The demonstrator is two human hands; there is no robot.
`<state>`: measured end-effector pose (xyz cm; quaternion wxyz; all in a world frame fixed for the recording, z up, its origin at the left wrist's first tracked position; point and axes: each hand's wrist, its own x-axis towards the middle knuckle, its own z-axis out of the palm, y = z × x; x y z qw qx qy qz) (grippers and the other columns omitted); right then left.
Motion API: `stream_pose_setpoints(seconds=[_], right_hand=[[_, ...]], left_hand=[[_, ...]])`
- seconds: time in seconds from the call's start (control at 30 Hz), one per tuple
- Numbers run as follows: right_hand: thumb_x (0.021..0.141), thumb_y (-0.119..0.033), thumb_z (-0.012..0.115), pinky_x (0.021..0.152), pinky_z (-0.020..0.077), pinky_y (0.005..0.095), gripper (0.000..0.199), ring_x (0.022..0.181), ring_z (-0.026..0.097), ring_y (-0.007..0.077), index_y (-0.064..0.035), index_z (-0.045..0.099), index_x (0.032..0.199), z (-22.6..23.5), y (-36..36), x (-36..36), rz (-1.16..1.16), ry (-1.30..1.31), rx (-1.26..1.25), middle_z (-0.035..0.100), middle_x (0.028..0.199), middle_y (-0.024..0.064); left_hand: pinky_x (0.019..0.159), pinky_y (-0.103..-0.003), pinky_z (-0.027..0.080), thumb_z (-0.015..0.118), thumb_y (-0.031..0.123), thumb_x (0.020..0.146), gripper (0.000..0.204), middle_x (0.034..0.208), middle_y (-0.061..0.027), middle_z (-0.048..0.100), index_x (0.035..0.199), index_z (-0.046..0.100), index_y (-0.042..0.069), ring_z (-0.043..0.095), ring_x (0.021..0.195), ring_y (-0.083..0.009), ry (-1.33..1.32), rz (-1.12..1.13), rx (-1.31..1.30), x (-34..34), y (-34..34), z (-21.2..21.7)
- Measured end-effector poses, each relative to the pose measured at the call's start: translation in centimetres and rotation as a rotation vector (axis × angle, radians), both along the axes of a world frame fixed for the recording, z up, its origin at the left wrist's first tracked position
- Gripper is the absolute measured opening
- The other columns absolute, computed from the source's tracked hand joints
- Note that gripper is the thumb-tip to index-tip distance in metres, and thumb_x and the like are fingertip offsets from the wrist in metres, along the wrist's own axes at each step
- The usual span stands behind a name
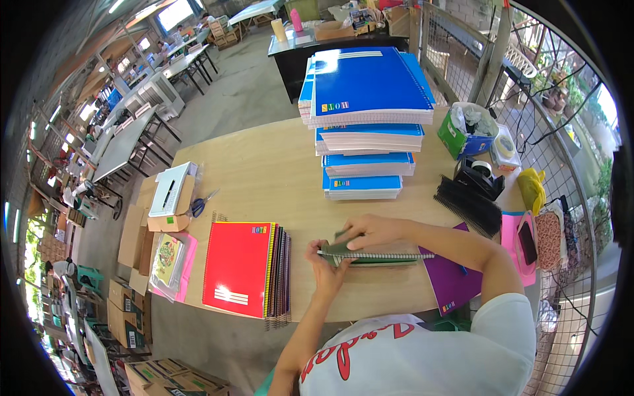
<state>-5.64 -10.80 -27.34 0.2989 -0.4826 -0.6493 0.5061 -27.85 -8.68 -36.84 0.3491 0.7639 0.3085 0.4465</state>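
A dark green spiral notebook (pixel 376 260) stands nearly edge-on in front of me, its wire coil running along the upper edge. My left hand (pixel 323 269) grips its left end, with the thumb against the pages. Over its top left part, my right hand (pixel 371 232) has its fingers bent down onto the green cover. Close to the notebook's right end lies a purple notebook cover (pixel 449 280), partly beneath my right forearm. Left of my left hand rests a stack of spiral notebooks with a red one (pixel 238 264) on top.
Blue-covered notebooks (pixel 370 82) rise in tall stacks at the back. To the right are black binding coils (pixel 467 206), a tape dispenser (pixel 479 178), a green bin (pixel 467 132) and a phone (pixel 527 243). Scissors (pixel 199 206) lie beside an open carton (pixel 173 221) at left.
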Motion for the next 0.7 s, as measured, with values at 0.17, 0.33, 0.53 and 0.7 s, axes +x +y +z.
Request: stream_pose_setpoints(seconds=[0.17, 0.33, 0.53, 0.7], right_hand=[[0.093, -0.038, 0.061, 0.081, 0.0476, 0.0360, 0.045, 0.091, 0.061, 0.0202, 0.0008, 0.070, 0.112, -3.1, 1.2, 0.4, -0.116, 0.137, -0.090, 0.067, 0.096, 0.0100], [0.090, -0.040, 0.063, 0.090, 0.0467, 0.0422, 0.042, 0.102, 0.061, 0.0331, -0.0090, 0.071, 0.118, -6.1, 3.6, 2.4, 0.139, -0.352, 0.074, 0.066, 0.112, 0.0208], [0.085, -0.036, 0.072, 0.103, 0.0428, 0.0439, 0.051, 0.124, 0.050, 0.0398, -0.0154, 0.063, 0.131, -11.2, -4.9, 5.9, -0.252, -0.544, 0.377, 0.052, 0.135, 0.0220], [0.077, -0.028, 0.079, 0.104, 0.0412, 0.0480, 0.053, 0.121, 0.050, 0.0402, -0.0078, 0.063, 0.123, -13.0, -23.4, 9.5, -1.072, -0.804, 0.109, 0.054, 0.127, 0.0200]], left_hand=[[0.094, -0.035, 0.043, 0.077, -0.004, 0.077, 0.078, 0.111, -0.0102, 0.049, 0.135, 0.026, 0.006, 0.050, 0.106, -0.0192, -0.292, -0.279, -0.333, -1.9, 2.7, 0.3], [0.088, -0.028, 0.044, 0.077, 0.001, 0.080, 0.050, 0.104, -0.0058, 0.053, 0.119, 0.047, 0.006, 0.054, 0.096, -0.0150, -0.411, -0.341, -0.599, -2.4, 3.2, -1.3], [0.089, -0.030, 0.043, 0.082, 0.027, 0.081, 0.035, 0.098, -0.0025, 0.058, 0.099, 0.060, 0.006, 0.055, 0.093, -0.0144, -0.450, -0.261, -0.612, -1.0, 2.4, -1.4], [0.091, -0.029, 0.041, 0.078, 0.029, 0.087, 0.034, 0.101, -0.0041, 0.060, 0.103, 0.059, 0.005, 0.054, 0.098, -0.0152, -0.508, -0.247, -0.620, -1.5, 2.5, -2.0]])
